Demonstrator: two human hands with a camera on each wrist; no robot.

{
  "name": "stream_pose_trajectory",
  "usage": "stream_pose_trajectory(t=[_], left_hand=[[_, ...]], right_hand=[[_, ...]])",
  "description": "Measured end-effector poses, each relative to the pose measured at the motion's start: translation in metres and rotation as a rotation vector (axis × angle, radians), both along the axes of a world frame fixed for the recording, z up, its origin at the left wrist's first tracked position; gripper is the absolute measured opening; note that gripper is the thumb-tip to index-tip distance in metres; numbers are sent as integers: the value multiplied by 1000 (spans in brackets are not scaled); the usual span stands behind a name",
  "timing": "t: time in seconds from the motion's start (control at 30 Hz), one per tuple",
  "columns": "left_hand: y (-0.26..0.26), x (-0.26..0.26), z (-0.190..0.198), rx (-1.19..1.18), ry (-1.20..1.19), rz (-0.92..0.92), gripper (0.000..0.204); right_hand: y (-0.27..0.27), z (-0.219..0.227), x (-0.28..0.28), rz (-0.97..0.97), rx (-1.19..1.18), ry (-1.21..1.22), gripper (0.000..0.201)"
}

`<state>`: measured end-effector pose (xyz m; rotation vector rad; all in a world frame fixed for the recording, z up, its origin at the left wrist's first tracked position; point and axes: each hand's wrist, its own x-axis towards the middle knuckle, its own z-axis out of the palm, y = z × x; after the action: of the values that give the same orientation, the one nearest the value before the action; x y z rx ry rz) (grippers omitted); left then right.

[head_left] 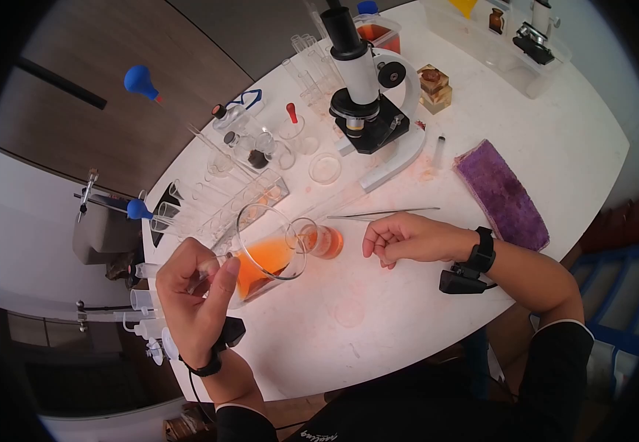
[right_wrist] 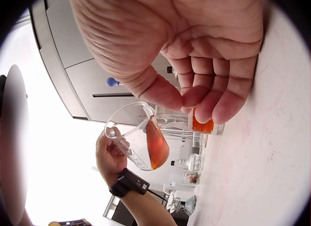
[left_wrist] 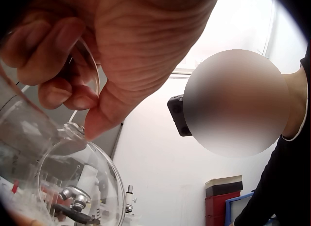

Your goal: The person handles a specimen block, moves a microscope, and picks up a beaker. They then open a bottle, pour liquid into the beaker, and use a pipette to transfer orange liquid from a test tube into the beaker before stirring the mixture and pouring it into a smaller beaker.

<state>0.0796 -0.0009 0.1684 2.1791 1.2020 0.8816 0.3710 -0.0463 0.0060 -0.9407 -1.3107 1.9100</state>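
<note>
My left hand (head_left: pixel 196 295) grips the side handle of a clear glass beaker (head_left: pixel 264 254) and holds it up, tilted to the right. Orange liquid (right_wrist: pixel 158 146) slants inside it, as the right wrist view shows too. In the head view the beaker's rim overlaps a smaller glass vessel (head_left: pixel 327 241), which stands on the table with orange liquid low in it. Just right of that vessel, my right hand (head_left: pixel 419 237) rests low at the table, fingers loosely curled with nothing between them. The left wrist view shows the fingers (left_wrist: pixel 68 97) wrapped through the glass handle.
Tweezers (head_left: pixel 386 214) lie behind my right hand. A microscope (head_left: pixel 378 118) stands farther back, with a petri dish (head_left: pixel 325 168) beside it. A rack (head_left: pixel 275 188) of glass tubes is at the left. On the right lies a purple rectangular pad (head_left: pixel 504 195).
</note>
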Motion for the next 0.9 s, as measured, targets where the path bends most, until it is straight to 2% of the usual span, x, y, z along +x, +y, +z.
stream_pose_trajectory(t=[0.9], left_hand=[[-1,0,0,6,19,-6,31]], right_hand=[[0,0,-1,-24,22,-11,20]])
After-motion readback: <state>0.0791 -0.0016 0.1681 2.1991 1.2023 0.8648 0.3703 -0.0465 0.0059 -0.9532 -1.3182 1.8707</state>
